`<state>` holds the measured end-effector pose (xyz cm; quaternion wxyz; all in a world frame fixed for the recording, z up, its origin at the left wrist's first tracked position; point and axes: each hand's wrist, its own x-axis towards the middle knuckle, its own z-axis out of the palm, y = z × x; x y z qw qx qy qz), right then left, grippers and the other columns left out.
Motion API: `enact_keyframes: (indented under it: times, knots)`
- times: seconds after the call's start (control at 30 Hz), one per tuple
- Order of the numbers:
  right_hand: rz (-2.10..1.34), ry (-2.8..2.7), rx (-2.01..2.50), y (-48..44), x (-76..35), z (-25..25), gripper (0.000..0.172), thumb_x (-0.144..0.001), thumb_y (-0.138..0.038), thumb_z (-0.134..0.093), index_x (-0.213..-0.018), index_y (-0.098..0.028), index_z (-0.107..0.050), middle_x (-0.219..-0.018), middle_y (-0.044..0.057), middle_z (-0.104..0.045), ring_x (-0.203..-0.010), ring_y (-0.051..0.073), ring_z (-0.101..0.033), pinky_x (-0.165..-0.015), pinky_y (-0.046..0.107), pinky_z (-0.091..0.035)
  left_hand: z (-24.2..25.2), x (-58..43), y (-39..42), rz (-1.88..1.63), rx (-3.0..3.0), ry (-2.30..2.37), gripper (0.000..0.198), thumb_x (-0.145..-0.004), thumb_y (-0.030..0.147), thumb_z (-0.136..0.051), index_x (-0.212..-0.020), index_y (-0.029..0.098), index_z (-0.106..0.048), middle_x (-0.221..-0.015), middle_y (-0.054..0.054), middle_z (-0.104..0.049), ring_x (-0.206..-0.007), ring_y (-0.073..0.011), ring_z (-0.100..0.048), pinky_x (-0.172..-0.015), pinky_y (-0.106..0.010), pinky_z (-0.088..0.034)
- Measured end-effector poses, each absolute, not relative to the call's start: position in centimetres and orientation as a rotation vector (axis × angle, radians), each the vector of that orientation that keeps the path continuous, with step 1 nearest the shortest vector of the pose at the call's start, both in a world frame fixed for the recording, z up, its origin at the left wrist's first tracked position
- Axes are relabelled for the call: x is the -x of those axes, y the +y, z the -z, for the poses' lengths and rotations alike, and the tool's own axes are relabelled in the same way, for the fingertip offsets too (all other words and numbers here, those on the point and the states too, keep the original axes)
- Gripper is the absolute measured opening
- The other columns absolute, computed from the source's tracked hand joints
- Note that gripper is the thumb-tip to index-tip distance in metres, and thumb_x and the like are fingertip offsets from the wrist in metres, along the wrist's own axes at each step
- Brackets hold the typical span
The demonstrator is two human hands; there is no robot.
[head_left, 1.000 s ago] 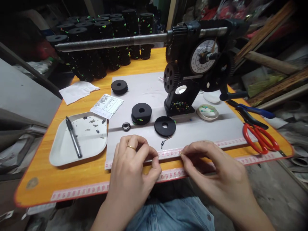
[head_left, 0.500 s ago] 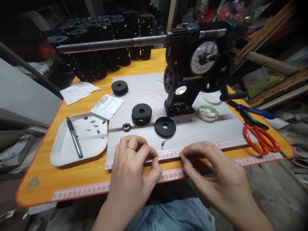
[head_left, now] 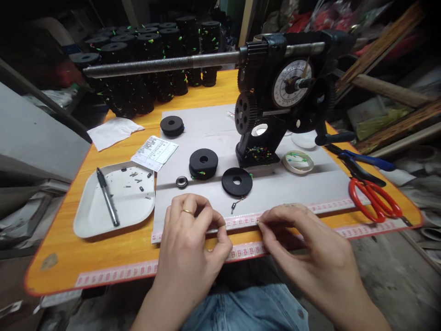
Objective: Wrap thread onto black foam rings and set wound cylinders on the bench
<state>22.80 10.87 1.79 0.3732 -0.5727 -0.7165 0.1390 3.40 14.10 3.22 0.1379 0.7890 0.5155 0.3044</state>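
Note:
My left hand (head_left: 191, 241), with a ring on one finger, is closed in a pinch at the front edge of the white board (head_left: 213, 133). My right hand (head_left: 306, 246) also pinches there, a short way to the right. A tiny glint shows at its fingertips, too small to name. What either hand holds, perhaps a fine line, I cannot make out. Between them runs a pink-and-white measuring tape (head_left: 241, 221) along the board's edge. Just beyond lies a black foam spool (head_left: 227, 184) with a small metal swivel-like piece (head_left: 234, 205) in front of it.
A geared machine with a dial (head_left: 292, 82) stands behind. Left are a white tray (head_left: 81, 211) with a pen (head_left: 107, 197), and a paper slip (head_left: 155, 153). Red-handled scissors (head_left: 375, 200) and blue-handled pliers (head_left: 374, 161) lie right. Stacked black spools (head_left: 148, 59) fill the back.
Both hands stay in nearly the same pinched pose at the tape. The whole view has shifted very slightly; nothing on the board has visibly moved.

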Motion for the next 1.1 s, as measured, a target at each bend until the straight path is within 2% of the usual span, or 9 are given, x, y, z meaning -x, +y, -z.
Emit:
enact_keyframes:
  times: [0.33,0.5,0.57,0.63,0.7,0.8,0.93,1.1]
  knots:
    - [-0.382,-1.824,1.463,10.9,-22.7,-1.7,0.017,-0.088,-0.008,-0.058,-0.097,-0.022,-0.056,-0.087,0.000,-0.059,-0.071,0.013,-0.057,-0.061,0.025,-0.049,-3.0,-3.2,14.2,-0.932,-2.249,1.441,0.014,-0.077,0.004,-0.060,-0.076,0.019,-0.058,-0.092,-0.007,-0.056,-0.097,-0.0262,-0.048,-0.082,-0.044,-0.043]
    - [-0.504,-1.734,1.367,10.0,-22.0,-1.9,0.019,-0.087,-0.005,-0.056,-0.096,-0.022,-0.054,-0.087,0.000,-0.058,-0.074,0.012,-0.058,-0.062,0.022,-0.049,-2.8,-4.6,12.1,-1.190,-1.842,1.021,0.023,-0.079,0.000,-0.056,-0.083,0.022,-0.052,-0.102,-0.005,-0.060,-0.105,-0.0234,-0.055,-0.087,-0.041,-0.047]
    - [-0.552,-1.698,1.314,9.5,-21.5,-1.9,0.021,-0.085,-0.004,-0.056,-0.095,-0.022,-0.053,-0.086,-0.002,-0.058,-0.073,0.011,-0.058,-0.064,0.021,-0.050,-2.3,-5.9,10.8,-1.306,-1.544,0.776,0.021,-0.087,0.004,-0.050,-0.088,0.025,-0.050,-0.093,-0.003,-0.064,-0.098,-0.0208,-0.060,-0.085,-0.039,-0.050]
    - [-0.557,-1.668,1.304,9.0,-21.2,-1.6,0.023,-0.084,-0.003,-0.057,-0.096,-0.022,-0.052,-0.086,-0.002,-0.059,-0.073,0.011,-0.059,-0.066,0.022,-0.050,-1.8,-6.9,9.6,-1.356,-1.196,0.716,0.016,-0.095,0.010,-0.045,-0.091,0.026,-0.049,-0.083,0.001,-0.061,-0.078,-0.0149,-0.063,-0.072,-0.031,-0.053]
    - [-0.513,-1.647,1.323,8.7,-21.1,-1.4,0.024,-0.084,-0.003,-0.056,-0.097,-0.022,-0.052,-0.086,-0.002,-0.059,-0.074,0.011,-0.058,-0.067,0.023,-0.049,-1.4,-7.5,8.7,-1.354,-0.977,0.776,0.012,-0.097,0.017,-0.046,-0.090,0.025,-0.050,-0.081,0.003,-0.056,-0.063,-0.0095,-0.060,-0.059,-0.024,-0.049]
    - [-0.445,-1.660,1.328,8.4,-21.2,-1.2,0.023,-0.085,-0.002,-0.054,-0.096,-0.021,-0.052,-0.084,-0.001,-0.058,-0.074,0.012,-0.057,-0.068,0.025,-0.048,-1.1,-7.6,8.1,-1.295,-0.883,0.914,0.005,-0.095,0.024,-0.055,-0.089,0.023,-0.055,-0.087,0.003,-0.053,-0.056,-0.0049,-0.056,-0.053,-0.019,-0.044]
    - [-0.432,-1.708,1.258,8.0,-21.6,-1.6,0.022,-0.087,-0.002,-0.054,-0.098,-0.021,-0.051,-0.084,0.000,-0.058,-0.075,0.013,-0.057,-0.068,0.025,-0.048,-1.2,-7.3,8.1,-1.116,-0.872,0.974,0.014,-0.089,0.032,-0.064,-0.096,0.021,-0.061,-0.093,-0.001,-0.061,-0.057,-0.0057,-0.056,-0.053,-0.019,-0.043]
    - [-0.350,-1.769,1.224,7.6,-22.0,-2.3,0.021,-0.088,-0.004,-0.053,-0.099,-0.021,-0.050,-0.085,0.001,-0.061,-0.079,0.016,-0.059,-0.071,0.028,-0.050,-1.8,-7.9,8.7,-0.954,-0.679,0.865,0.035,-0.085,0.044,-0.067,-0.106,0.015,-0.062,-0.083,-0.007,-0.067,-0.058,-0.0113,-0.058,-0.053,-0.022,-0.046]
